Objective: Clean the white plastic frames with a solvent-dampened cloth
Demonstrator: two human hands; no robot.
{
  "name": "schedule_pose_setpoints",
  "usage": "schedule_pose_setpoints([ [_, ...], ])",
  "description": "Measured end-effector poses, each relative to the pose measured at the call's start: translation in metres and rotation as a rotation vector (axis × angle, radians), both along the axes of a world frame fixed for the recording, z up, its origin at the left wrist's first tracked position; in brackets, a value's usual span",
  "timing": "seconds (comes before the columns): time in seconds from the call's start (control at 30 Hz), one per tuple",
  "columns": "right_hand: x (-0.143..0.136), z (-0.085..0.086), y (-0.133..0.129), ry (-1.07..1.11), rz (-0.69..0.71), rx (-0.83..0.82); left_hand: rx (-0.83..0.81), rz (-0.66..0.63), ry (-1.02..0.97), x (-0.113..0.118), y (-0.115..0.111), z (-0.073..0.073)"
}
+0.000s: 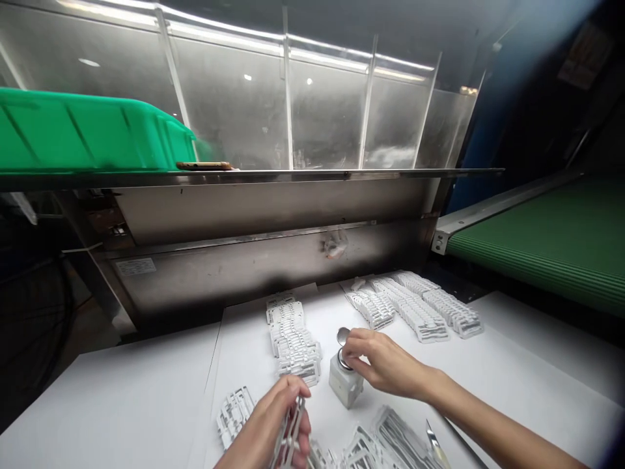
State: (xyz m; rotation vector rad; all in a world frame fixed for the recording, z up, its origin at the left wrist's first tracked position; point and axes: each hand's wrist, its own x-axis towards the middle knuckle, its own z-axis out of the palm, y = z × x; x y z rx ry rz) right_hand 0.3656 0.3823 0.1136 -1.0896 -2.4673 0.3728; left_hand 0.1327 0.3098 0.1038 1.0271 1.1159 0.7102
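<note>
My left hand (pixel 280 420) is closed around a white plastic frame part (pixel 291 426) with open slots, low in the view. My right hand (pixel 378 358) has its fingers pinched together at the mouth of a small white square bottle (pixel 345 385). The bottle's round metal lid (pixel 342 335) stands tipped up beside the fingertips. What the right fingers hold, if anything, is hidden. Behind my left hand lies a row of overlapping white frame parts (pixel 293 335), with a smaller pile (pixel 234 413) to its left. More loose frames (pixel 385 443) lie nearest me.
Rows of white frames (pixel 410 306) lie at the back right of the white tabletop (pixel 161 391). A slim pointed tool (pixel 434 443) lies at front right. Above are a metal shelf (pixel 312 174), a green bin (pixel 88 133) and a phone (pixel 204 165). A green conveyor belt (pixel 551 228) stands right.
</note>
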Motion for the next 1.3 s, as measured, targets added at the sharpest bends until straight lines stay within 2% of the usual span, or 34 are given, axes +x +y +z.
schedule_pose_setpoints([
  [0.07,0.0,0.0,0.001,0.013,-0.015,-0.014,0.112,0.001,0.195,0.017,0.016,-0.003],
  [0.23,0.008,0.002,0.001,0.079,-0.116,-0.068,0.324,0.001,0.448,0.048,0.047,-0.036],
  [0.33,0.012,0.001,0.001,0.082,-0.152,-0.084,0.39,0.002,0.531,0.066,0.055,-0.049],
  [0.5,0.018,0.001,0.002,0.058,-0.171,-0.064,0.453,0.023,0.618,0.085,0.057,-0.057],
  [0.77,0.012,-0.003,0.002,-0.014,-0.188,-0.013,0.518,0.014,0.569,0.085,0.067,-0.071],
  [1.03,0.001,0.007,0.006,-0.143,-0.142,0.035,0.524,0.047,0.602,0.085,0.069,-0.078],
  [1.3,-0.004,-0.002,0.002,-0.188,-0.164,0.052,0.52,0.047,0.637,0.09,0.071,-0.081],
])
